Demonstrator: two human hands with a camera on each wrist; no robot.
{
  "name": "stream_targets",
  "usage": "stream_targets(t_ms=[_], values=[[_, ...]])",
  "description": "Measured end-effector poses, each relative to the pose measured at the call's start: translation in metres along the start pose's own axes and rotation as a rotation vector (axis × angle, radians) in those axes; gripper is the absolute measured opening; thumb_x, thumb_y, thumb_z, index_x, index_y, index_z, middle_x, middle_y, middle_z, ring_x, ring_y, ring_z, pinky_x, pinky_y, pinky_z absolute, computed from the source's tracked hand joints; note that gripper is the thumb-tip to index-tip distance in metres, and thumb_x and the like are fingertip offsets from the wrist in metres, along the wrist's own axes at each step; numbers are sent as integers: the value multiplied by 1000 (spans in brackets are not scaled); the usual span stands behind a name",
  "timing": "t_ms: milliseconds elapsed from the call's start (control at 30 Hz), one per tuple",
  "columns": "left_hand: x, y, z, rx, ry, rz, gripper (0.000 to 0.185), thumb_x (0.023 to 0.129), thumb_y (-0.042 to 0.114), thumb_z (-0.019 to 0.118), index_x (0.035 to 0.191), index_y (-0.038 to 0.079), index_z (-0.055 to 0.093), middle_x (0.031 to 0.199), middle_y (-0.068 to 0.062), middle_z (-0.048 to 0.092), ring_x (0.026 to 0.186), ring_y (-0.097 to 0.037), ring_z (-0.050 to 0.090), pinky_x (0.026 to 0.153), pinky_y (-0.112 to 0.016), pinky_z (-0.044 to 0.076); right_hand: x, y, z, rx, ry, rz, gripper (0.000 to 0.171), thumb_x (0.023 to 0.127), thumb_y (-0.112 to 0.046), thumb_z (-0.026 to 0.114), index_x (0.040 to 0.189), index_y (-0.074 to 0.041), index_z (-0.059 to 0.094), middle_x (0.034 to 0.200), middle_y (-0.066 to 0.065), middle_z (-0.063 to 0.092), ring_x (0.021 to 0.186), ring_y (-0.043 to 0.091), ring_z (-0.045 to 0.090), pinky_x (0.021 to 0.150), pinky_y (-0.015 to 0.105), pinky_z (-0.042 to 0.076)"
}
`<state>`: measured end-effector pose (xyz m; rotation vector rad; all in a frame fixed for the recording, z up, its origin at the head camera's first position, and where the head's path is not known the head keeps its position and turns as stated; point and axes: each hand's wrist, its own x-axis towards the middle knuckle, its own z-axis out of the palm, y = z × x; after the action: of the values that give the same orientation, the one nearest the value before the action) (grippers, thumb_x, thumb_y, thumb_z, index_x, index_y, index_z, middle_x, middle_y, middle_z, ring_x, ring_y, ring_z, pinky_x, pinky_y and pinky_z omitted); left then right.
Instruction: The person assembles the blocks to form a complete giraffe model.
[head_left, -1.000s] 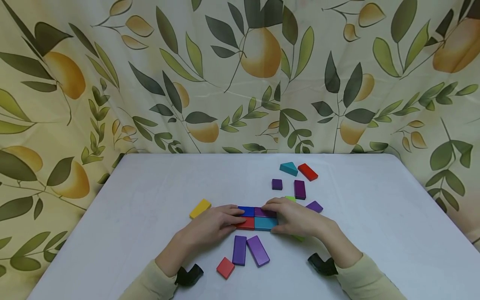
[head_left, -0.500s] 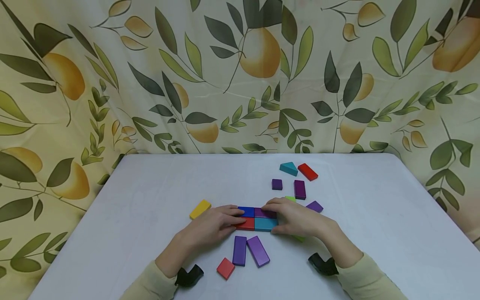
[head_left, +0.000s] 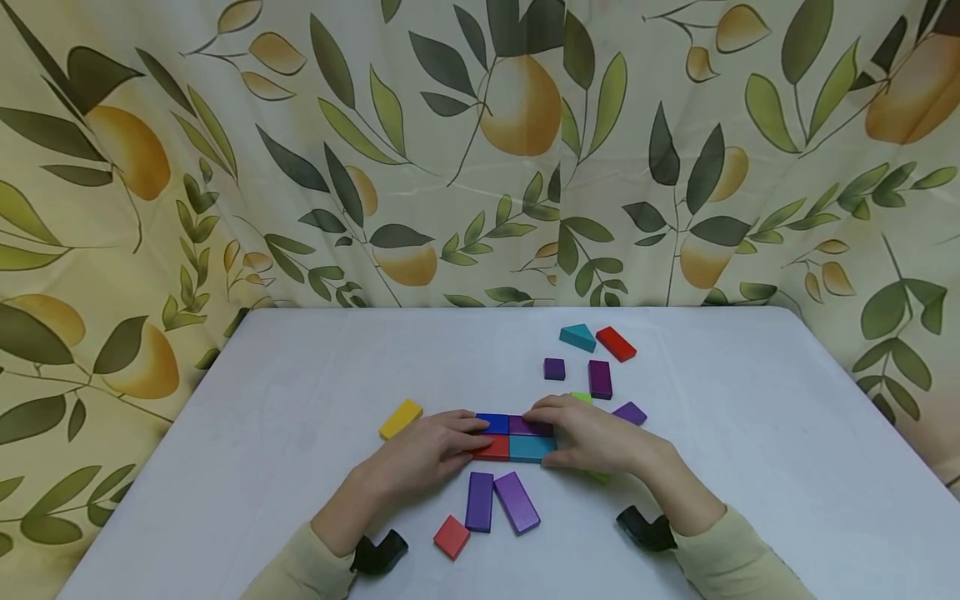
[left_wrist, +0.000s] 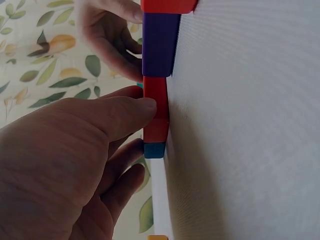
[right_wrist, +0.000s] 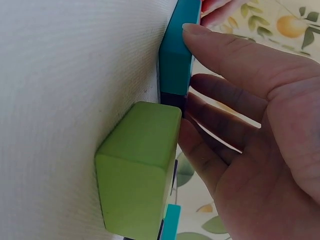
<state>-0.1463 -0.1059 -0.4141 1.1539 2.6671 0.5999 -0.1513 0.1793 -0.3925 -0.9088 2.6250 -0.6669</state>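
Gripping with left hand [head_left: 423, 454], fingers half-bent, the ends of red block [head_left: 497, 450] and blue block [head_left: 493, 422]; likewise with right hand [head_left: 598, 433], teal block [head_left: 531, 448] and purple block [head_left: 521, 425]. Lying flush, 2 by 2, on the tabletop [head_left: 765, 400]. Could skew the seams by squeezing unevenly, or jostle green block [right_wrist: 137, 165] by spreading the right fingers: seen large from the right wrist, mostly hidden from the head.
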Motion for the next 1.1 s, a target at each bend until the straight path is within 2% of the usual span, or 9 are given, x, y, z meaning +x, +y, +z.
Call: stream_targets(t_ms=[267,500,800,933,1100], values=[[0,-2,1,-11,0,8,37,100,20,65,137,22,66,145,5,56,140,-19,44,109,-39,42,1,1,1,6,-1,-10,53,88,-22,80,136,-7,62,134,7,59,124,28,53,103,48,47],[3,-2,1,19,4,36,37,100,21,66,137,22,66,145,5,56,140,-19,44,110,-39,42,-1,2,0,-8,10,1,54,87,-22,81,135,-7,63,134,6,59,124,29,52,103,49,47],[6,1,-2,48,-10,40,37,100,22,65,137,21,66,145,4,55,140,-19,44,110,-38,41,-8,-7,-9,8,66,-35,53,88,-22,80,136,-9,63,136,8,58,129,33,49,104,54,46],[6,1,-3,47,-6,37,37,100,21,66,137,21,67,145,4,56,139,-19,44,110,-39,41,-13,-16,-7,50,39,-70,51,90,-24,79,137,-12,62,140,7,55,130,32,48,104,52,46],[2,-1,-3,29,11,39,35,100,20,66,135,19,68,144,3,57,140,-20,44,111,-40,40,-17,-32,5,101,-40,-117,50,89,-24,79,135,-17,63,142,0,53,133,25,46,105,45,46]])
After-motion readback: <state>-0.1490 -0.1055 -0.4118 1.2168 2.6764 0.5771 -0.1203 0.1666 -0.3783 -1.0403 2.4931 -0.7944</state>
